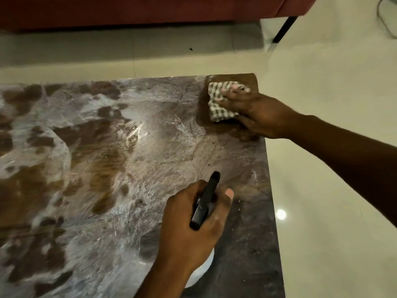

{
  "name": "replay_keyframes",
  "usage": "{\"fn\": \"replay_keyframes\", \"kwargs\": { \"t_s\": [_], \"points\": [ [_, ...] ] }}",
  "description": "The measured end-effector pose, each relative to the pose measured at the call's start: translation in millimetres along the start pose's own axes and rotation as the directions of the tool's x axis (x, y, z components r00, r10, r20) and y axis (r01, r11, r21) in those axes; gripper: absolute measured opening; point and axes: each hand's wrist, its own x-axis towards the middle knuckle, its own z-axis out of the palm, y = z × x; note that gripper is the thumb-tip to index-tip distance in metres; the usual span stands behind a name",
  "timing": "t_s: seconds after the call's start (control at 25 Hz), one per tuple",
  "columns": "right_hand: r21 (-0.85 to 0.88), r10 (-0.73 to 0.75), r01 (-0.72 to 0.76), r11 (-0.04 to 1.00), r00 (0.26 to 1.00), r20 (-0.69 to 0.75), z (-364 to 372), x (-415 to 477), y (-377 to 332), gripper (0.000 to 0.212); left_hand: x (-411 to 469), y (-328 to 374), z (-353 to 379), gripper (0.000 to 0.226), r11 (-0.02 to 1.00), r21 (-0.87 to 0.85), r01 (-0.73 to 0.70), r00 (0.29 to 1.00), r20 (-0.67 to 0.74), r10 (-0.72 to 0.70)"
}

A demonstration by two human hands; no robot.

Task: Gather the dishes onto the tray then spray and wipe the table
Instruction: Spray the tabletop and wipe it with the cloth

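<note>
The dark brown table fills the left and middle of the head view, its top smeared with whitish wet streaks. At its far right corner my right hand presses a checked cloth flat on the surface, fingers spread over it. Near the front right my left hand grips a spray bottle by its black nozzle head, which points away toward the far right. The bottle's white body shows only a little below my wrist. No dishes or tray are in view.
Pale glossy floor tiles lie beyond the table's right and far edges. A dark red sofa with a black leg stands across the floor at the back.
</note>
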Motion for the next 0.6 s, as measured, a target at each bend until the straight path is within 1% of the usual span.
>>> {"fn": "replay_keyframes", "kwargs": {
  "t_s": [0.04, 0.12, 0.2, 0.24, 0.28, 0.36, 0.4, 0.44, 0.48, 0.52, 0.6],
  "points": [
    [-0.005, 0.04, -0.041, 0.999, 0.999, -0.011, -6, -7, 10, 0.06, -4, -1, 4, 0.048, 1.0, 0.015, 0.001, 1.0, 0.006, -0.001],
    [0.015, 0.199, -0.198, 0.98, 0.979, -0.052, -13, -4, 19, 0.058, -13, -2, 14, 0.05, 0.999, 0.035, -0.002, 1.0, 0.008, 0.002],
    [0.085, 0.304, -0.296, 0.951, 0.948, -0.097, -10, 9, 6, 0.059, -21, 0, 24, 0.056, 0.995, 0.097, -0.009, 1.0, 0.002, 0.008],
    [0.111, 0.304, -0.292, 0.95, 0.946, -0.112, -7, 12, -4, 0.06, -24, 1, 27, 0.06, 0.993, 0.122, 0.001, 1.0, -0.001, -0.001],
    [0.116, 0.254, -0.241, 0.963, 0.96, -0.114, -3, 8, -11, 0.06, -27, 2, 29, 0.062, 0.993, 0.113, 0.016, 1.0, -0.013, -0.015],
    [0.067, 0.068, -0.064, 0.996, 0.996, -0.055, 3, -20, -9, 0.062, -33, 1, 35, 0.063, 0.997, 0.055, 0.062, 0.998, -0.036, -0.06],
    [0.048, -0.017, 0.018, 0.999, 1.0, -0.02, 4, -38, -2, 0.063, -36, 0, 38, 0.059, 0.995, 0.028, 0.093, 0.995, -0.033, -0.092],
    [0.048, -0.038, 0.038, 0.998, 0.999, 0.002, 5, -52, 6, 0.064, -40, -3, 40, 0.053, 0.992, 0.001, 0.123, 0.992, -0.029, -0.123],
    [0.057, 0.01, -0.01, 0.998, 1.0, 0.003, 5, -59, 13, 0.063, -44, -6, 42, 0.049, 0.99, -0.02, 0.142, 0.99, -0.02, -0.143],
    [0.076, 0.09, -0.088, 0.993, 0.996, -0.024, 5, -56, 19, 0.061, -48, -9, 43, 0.047, 0.989, -0.032, 0.144, 0.989, -0.013, -0.144],
    [0.149, 0.248, -0.233, 0.961, 0.964, -0.092, 3, -34, 18, 0.059, -58, -15, 46, 0.045, 0.993, -0.021, 0.118, 0.993, -0.016, -0.118]
  ]
}}
